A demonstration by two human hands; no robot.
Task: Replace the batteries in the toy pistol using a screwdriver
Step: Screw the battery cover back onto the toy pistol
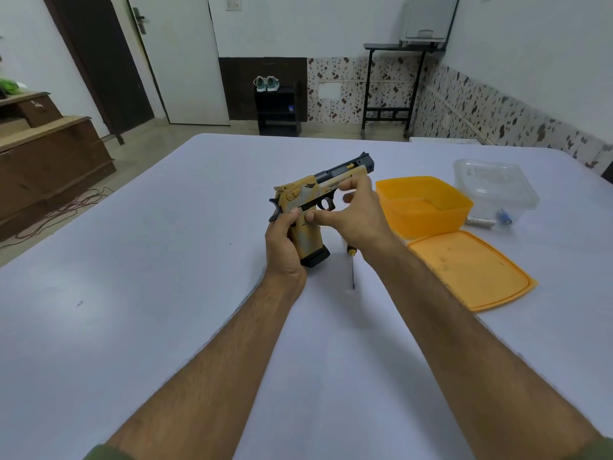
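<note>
Both hands hold the toy pistol (310, 200) up above the middle of the table (132, 293), barrel pointing away and to the right, grip downward. The left hand (285, 244) wraps around the yellow grip, its fingers curled round it and the thumb lying near the rear of the slide; the dark magazine base sticks out below the hand. The right hand (360, 217) reaches in from the right, thumb and fingers pinching the frame: the thumb presses just behind the trigger guard, and the fingertips rest on the side of the slide near the printed lettering.

Just below the right hand a screwdriver (352, 267) lies on the table, its thin shaft pointing toward the person, its handle mostly hidden by the wrist. To the right sits an open orange container (424, 207), with its orange lid (471, 270) lying flat in front of it. Beyond these stands a clear plastic box (497, 187), and a battery (479, 222) lies at its near edge beside a small blue item too blurred to identify.
</note>
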